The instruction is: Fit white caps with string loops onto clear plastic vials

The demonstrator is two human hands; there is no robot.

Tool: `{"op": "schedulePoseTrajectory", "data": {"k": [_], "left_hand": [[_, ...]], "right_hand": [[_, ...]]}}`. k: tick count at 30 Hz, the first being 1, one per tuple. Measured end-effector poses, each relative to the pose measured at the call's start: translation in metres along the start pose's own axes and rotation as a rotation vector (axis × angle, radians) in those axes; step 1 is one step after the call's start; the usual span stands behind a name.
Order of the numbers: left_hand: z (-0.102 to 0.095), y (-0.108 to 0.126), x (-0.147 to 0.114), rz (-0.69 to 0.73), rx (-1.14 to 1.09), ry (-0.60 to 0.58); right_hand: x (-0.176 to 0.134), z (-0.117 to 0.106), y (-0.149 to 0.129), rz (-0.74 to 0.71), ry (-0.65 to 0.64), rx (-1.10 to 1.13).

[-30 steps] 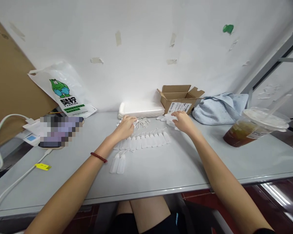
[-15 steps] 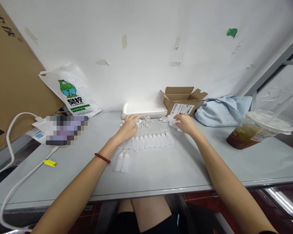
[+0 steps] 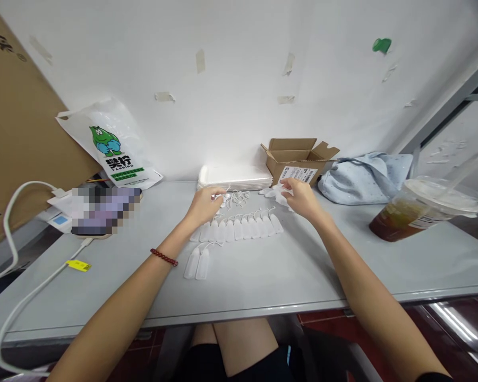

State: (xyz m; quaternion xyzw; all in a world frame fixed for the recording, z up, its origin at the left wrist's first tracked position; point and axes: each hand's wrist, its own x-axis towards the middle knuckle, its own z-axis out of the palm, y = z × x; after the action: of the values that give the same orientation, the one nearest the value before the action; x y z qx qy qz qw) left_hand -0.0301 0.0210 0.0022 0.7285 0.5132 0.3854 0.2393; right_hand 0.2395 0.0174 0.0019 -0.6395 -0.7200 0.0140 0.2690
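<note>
My left hand (image 3: 207,205) is closed in a pinch beside a tangle of white cords (image 3: 239,198), with a white cord end (image 3: 228,189) poking out at its fingertips. To the right, my right hand (image 3: 302,197) curls its fingers into a small pile of white translucent plastic tags (image 3: 267,192) and pinches one; the fingertips partly hide it. Below the hands runs a row of similar corded tags (image 3: 249,228) laid side by side. Two more corded tags (image 3: 197,264) lie nearer to me, their cords pointing away.
Behind the cords is a stack of white trays (image 3: 237,176), beside an opened cardboard box (image 3: 292,159). A light blue cloth bag (image 3: 362,178) and a lidded drink cup (image 3: 418,212) stand at right. On the left are a phone (image 3: 107,212), a cable (image 3: 35,286) and a white plastic bag (image 3: 111,143).
My left hand has lifted slightly and drawn left from the cords, a cord end now showing at its fingers. My right hand has shifted slightly left and up at the pile.
</note>
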Motion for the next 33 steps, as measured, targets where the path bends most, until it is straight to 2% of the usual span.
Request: {"op": "schedulePoseTrajectory", "data": {"k": [3,5,10,14,19,25,33], "left_hand": [[-0.003,0.013,-0.005,-0.171,-0.29,0.053],[-0.003,0.021,-0.009,-0.234,-0.455,0.04],[0.002,0.035,-0.017,-0.222,-0.656,-0.038],[0.006,0.037,-0.02,-0.19,-0.709,-0.087],[0.006,0.038,-0.02,-0.18,-0.667,-0.068],[0.004,0.039,-0.021,-0.127,-0.642,-0.104],[0.003,0.043,-0.023,-0.143,-0.638,-0.135]], "right_hand": [[-0.007,0.003,-0.02,-0.091,0.003,0.236],[-0.014,0.006,-0.036,-0.163,-0.043,0.394],[-0.033,0.01,-0.064,-0.282,-0.139,0.597],[-0.037,0.012,-0.069,-0.262,-0.151,0.714],[-0.037,0.014,-0.068,-0.186,-0.157,0.812],[-0.038,0.017,-0.069,-0.206,-0.154,0.856],[-0.041,0.018,-0.075,-0.194,-0.11,0.923]]}}
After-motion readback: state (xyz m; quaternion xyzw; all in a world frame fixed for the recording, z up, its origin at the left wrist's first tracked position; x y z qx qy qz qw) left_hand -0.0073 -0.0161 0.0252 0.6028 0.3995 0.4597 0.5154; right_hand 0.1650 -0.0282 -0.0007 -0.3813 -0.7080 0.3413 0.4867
